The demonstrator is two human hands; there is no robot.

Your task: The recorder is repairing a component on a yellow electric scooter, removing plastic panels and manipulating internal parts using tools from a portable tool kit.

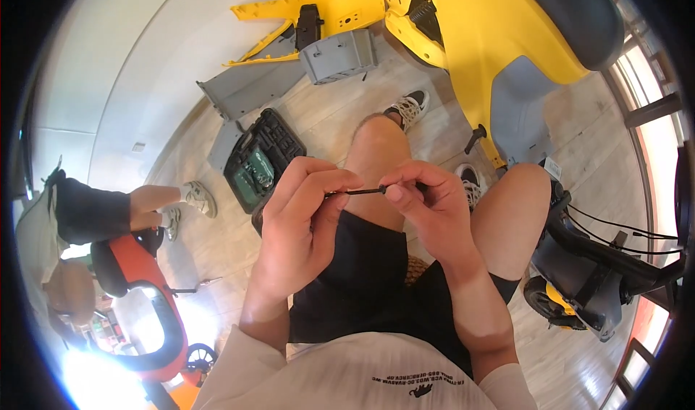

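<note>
Above my lap, a thin black rod stretches level between my two hands, with a small dark thickening near its right end. My left hand pinches its left part between thumb and fingers. The fingertips of my right hand close on the other end. Whether it is a screw, a bit or a cable end is too small to tell. Just beyond my left hand, an open black tool case lies on the floor, with a dark green tool in it.
Yellow body panels and a grey plastic box lie ahead. A yellow scooter body with a dark seat stands at the far right. To the right are a black frame and cables. Another person is beside an orange-red scooter at left.
</note>
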